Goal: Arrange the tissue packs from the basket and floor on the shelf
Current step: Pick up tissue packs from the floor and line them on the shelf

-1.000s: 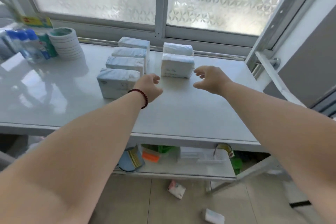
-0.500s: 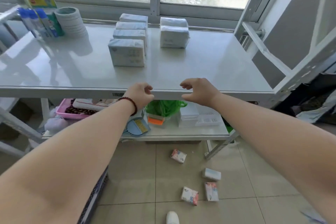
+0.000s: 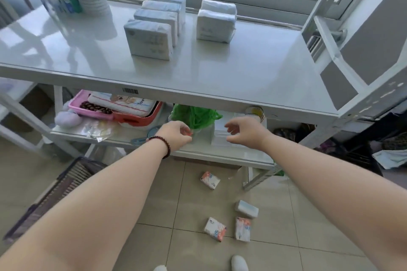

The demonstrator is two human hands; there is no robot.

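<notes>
White shelf [image 3: 253, 68], green bag [image 3: 195, 115], pink tray [image 3: 76, 103], beige floor tiles [image 3: 191, 248].

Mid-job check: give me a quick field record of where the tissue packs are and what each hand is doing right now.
packs on shelf top: six, a row of four beside a row of two
packs on floor: four small ones
basket: dark, at lower left, contents not visible
left hand: holds nothing, fingers loosely curled
right hand: holds nothing, fingers loosely curled
shelf: white top
</notes>
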